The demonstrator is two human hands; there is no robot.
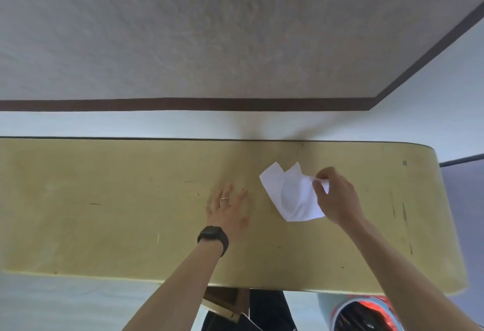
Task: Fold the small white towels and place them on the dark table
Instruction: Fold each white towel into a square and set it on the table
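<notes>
Our two forearms come in from the bottom edge. Left hand (227,209) lies flat on the yellowish table (104,199), fingers spread wide, holding nothing; one ring, one black watch (213,237). Right hand (336,194) pinches the one white towel (290,193), partly folded, right of frame centre. Table's left half is bare; its right end is rounded.

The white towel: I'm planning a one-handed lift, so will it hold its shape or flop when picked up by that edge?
The white towel will probably flop: it already lies creased and bent where the right hand pinches its edge. It looks thin and light, so one hand should lift it easily. Pushed across the smooth yellowish table, it would likely bunch up rather than slide flat.
</notes>
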